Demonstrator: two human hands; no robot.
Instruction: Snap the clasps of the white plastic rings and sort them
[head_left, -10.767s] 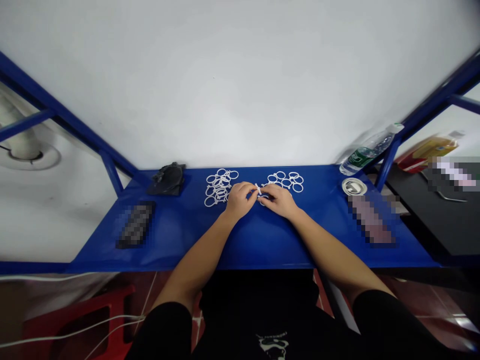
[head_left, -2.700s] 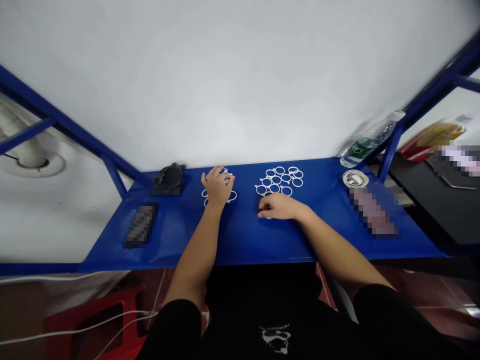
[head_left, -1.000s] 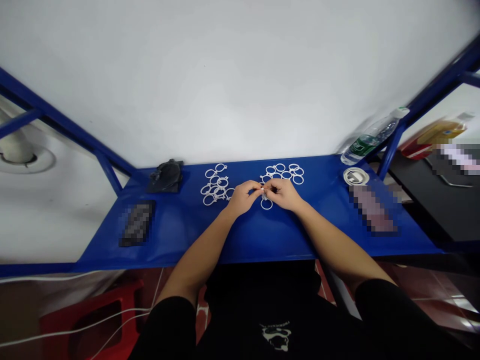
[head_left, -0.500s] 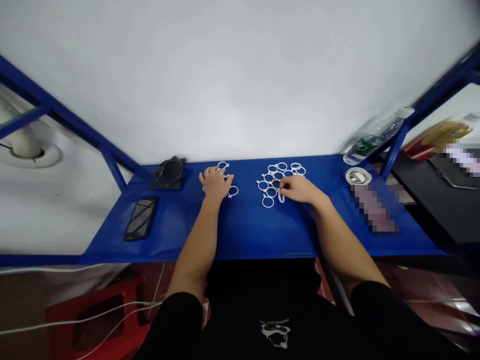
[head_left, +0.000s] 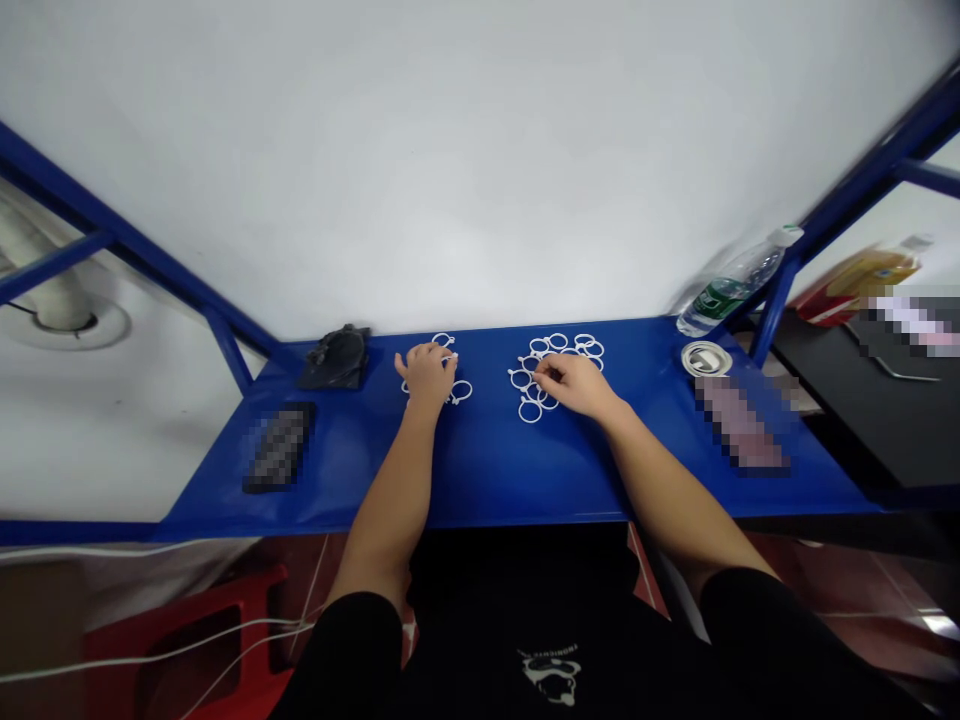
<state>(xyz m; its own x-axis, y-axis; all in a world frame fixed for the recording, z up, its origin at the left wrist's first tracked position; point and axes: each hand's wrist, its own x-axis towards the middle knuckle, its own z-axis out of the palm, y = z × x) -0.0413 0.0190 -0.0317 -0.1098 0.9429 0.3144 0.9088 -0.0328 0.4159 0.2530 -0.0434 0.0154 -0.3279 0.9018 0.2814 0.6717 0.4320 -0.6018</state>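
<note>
Two groups of white plastic rings lie on the blue table (head_left: 480, 460). My left hand (head_left: 426, 372) rests on the left pile of rings (head_left: 459, 391), fingers curled down onto them; what they grip is hidden. My right hand (head_left: 574, 383) sits at the near edge of the right group of rings (head_left: 559, 350), which lie flat and spread out. Its thumb and fingers are pinched together at a ring near the group's front left. One loose ring (head_left: 529, 411) lies just left of that hand.
A black pouch (head_left: 336, 357) sits at the back left, a blurred dark phone (head_left: 277, 446) nearer the left front. A water bottle (head_left: 731, 280) leans at the back right beside a roll of tape (head_left: 706, 358). Blue frame posts rise at both ends. A red stool (head_left: 172, 640) stands below.
One second ago both hands met at the middle on one ring. They have since parted: the left went back to the left pile, the right to the right group.
</note>
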